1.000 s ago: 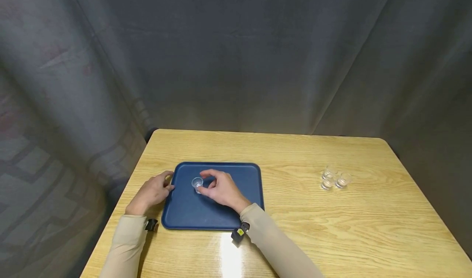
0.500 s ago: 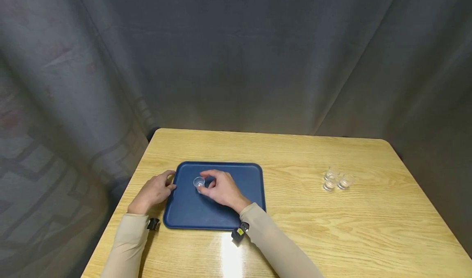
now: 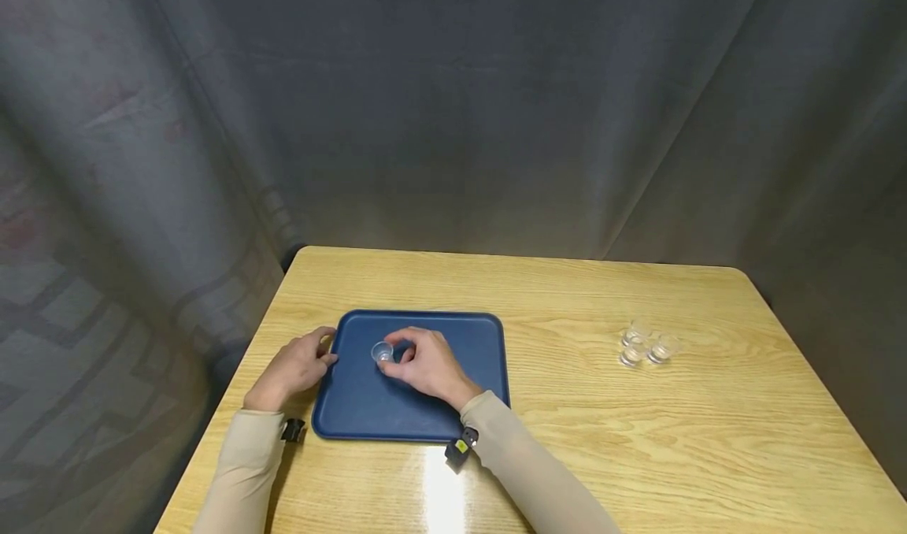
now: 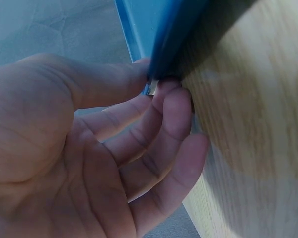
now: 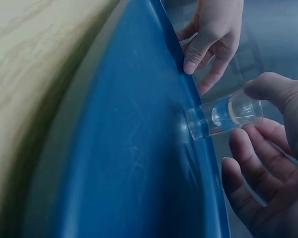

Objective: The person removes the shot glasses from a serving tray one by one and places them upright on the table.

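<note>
Now R hand (image 3: 423, 365) pinches small clear cup (image 3: 382, 352) standing on blue tray (image 3: 397, 408). L hand (image 3: 294, 367) grips tray's left edge, thumb on top.

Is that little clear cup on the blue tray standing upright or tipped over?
Upright. The cup stands base-down on the tray, its open rim facing up, with the right hand curled around it.

From my feed the desk (image 3: 567, 408) reads as pale wood-grain laminate, smooth and glossy enough to throw a white glare near its front edge. The tray (image 3: 468, 337) looks like dark blue plastic — satiny, with fine scuffs — and the small cup (image 3: 382, 353) on it is clear, glossy plastic. Behind hangs a matt grey cloth backdrop (image 3: 453, 109) in soft folds — the sleeves (image 3: 524, 471) are matt beige fabric.
</note>
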`<state>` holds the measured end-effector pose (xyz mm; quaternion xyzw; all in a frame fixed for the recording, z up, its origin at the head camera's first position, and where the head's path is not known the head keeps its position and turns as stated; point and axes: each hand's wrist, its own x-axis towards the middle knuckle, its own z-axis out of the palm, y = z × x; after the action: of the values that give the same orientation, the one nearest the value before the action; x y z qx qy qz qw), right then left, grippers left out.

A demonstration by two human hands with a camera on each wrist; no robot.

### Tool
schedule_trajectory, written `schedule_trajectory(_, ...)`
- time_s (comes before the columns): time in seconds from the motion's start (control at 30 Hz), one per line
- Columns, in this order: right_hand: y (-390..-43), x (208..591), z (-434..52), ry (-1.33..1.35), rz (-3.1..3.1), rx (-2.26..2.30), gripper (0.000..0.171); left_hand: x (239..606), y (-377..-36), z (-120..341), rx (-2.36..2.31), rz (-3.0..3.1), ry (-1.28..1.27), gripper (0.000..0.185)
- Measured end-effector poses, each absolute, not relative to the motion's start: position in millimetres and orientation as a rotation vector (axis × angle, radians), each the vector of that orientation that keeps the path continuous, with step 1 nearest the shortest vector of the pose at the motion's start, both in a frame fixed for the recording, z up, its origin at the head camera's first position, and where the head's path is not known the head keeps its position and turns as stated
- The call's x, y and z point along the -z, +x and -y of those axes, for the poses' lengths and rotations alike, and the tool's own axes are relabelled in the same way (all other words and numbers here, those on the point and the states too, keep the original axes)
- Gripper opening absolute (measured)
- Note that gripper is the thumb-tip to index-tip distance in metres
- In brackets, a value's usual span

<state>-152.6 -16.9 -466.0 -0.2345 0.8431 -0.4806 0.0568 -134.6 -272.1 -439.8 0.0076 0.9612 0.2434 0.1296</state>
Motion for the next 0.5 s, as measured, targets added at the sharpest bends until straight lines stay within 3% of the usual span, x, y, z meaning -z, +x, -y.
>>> schedule_trajectory(0.5,-150.0,471.5,-10.0,-0.665,-2.532,1.645,0.034,440.4,-134.4,273.4,-0.71,-2.796,0.033,0.052)
